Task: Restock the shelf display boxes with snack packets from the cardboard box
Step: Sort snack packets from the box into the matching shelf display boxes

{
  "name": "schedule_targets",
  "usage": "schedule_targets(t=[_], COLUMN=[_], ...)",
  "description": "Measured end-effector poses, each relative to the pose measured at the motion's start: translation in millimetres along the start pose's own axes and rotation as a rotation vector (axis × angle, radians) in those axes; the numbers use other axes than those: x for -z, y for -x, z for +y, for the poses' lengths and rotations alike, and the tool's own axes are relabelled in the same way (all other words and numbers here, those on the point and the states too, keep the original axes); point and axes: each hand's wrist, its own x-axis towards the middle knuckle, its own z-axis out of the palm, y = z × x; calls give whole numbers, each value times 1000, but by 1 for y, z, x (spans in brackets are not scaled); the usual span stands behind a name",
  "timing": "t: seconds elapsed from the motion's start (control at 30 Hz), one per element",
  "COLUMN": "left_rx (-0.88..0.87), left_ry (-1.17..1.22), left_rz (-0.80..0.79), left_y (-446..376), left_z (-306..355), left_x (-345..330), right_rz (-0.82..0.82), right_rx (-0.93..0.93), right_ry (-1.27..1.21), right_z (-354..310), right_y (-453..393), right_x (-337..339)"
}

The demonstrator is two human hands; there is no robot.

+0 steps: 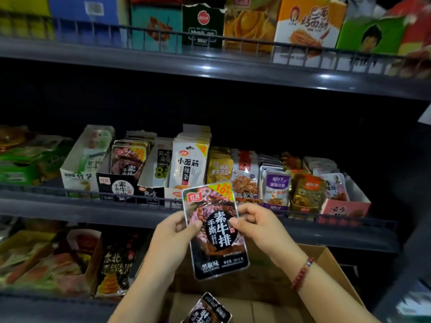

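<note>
Pinching one black snack packet [215, 231] between them, the left hand [173, 236] and right hand [257, 226] share a two-sided grip. One more packet [207, 310] lies below the grip in the cardboard box [331, 271].

Grey shelf [144, 214] bearing snack display boxes [116, 183]

Black packet [215, 231] with yellow corner; bracelet [302, 274] seemingly red beads

A grey middle shelf [70, 206] ran across the view. Above it, an upper shelf [163, 64] carried a wire rail [233, 40]. Behind that rail stood a teal carton [156, 26], a dark green carton [202, 26], an orange-and-white carton [307, 22] and a green carton [370, 36] with a printed face. Below the middle shelf leaned a dark bag [116, 264] with yellow lettering. A white tag [425, 115] showed above its right end.
</note>
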Motion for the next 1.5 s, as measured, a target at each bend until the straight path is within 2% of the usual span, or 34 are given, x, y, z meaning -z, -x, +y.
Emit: schedule_targets(t=[0.2, 0.37, 0.53, 0.63, 0.73, 0.93, 1.1, 1.3, 1.4, 1.5], left_rx=[-80, -159, -332, -362, -369, -497, -496, -399, -395, -428], left_ry=[-30, -73, -660, -1016, -1141, -1142, -1128, -1144, -1055, -964], left_rz=[72, 146, 390, 334, 272, 337, 354, 299, 289, 246], left_y=[-18, -48, -100, -126, -140, -146, -144, -137, -121, -94], left_z=[12, 15, -11, -29, -45, -64, -65, -58, -48, -39], left_x=[38, 76, 128, 152, 162, 167, 164, 158, 151, 139], right_rz=[-65, -34, 177, 259, 280, 218, 136, 172, 151, 110], right_rx=[52, 118, 215, 318, 348, 216, 137, 47, 79, 160], right_ry=[-82, -40, -13, -4, 21, 62, 438, 199, 104, 126], right_z=[-30, -64, -94, -111, -121, -107, -82, -66, -70, -72], right_y=[-30, -76, -146, -185, -212, -245, -244, -232, -207, -167], right_x=[-36, -74, -114, -142, -170, -204, -217, -217, -209, -192])
